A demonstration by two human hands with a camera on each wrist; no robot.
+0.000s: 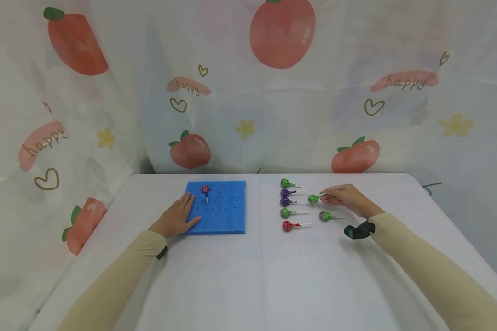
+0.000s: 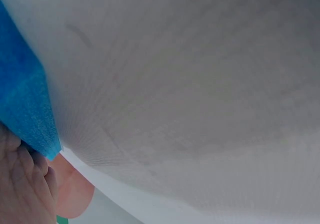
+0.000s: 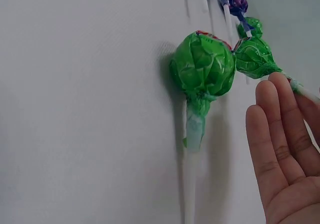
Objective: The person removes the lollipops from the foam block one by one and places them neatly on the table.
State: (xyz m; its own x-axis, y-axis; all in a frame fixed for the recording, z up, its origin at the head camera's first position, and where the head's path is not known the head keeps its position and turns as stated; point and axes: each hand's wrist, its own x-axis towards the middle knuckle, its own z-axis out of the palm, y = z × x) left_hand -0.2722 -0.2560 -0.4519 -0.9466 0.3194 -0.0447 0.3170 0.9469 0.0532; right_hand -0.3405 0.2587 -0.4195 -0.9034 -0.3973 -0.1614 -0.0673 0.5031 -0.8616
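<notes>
My left hand (image 1: 175,218) rests with straight fingers on the left edge of a blue foam board (image 1: 228,220) dotted with small holes. A red lollipop (image 1: 205,189) stands upright in the board near its back left. At the right, my right hand (image 1: 344,198) pinches the stick of a green lollipop (image 1: 313,198) between thumb and fingers; its wrapped head (image 3: 254,57) shows in the right wrist view. Just in front of that hand lies another green lollipop (image 1: 325,216), seen large (image 3: 204,66) in the right wrist view.
Left of my right hand lies a column of lollipops: a green one (image 1: 285,183), two purple ones (image 1: 285,193), another green one (image 1: 285,213) and a red one (image 1: 287,225). Their sticks point right. A white cloth covers the table (image 1: 240,285); a printed curtain (image 1: 240,92) hangs behind.
</notes>
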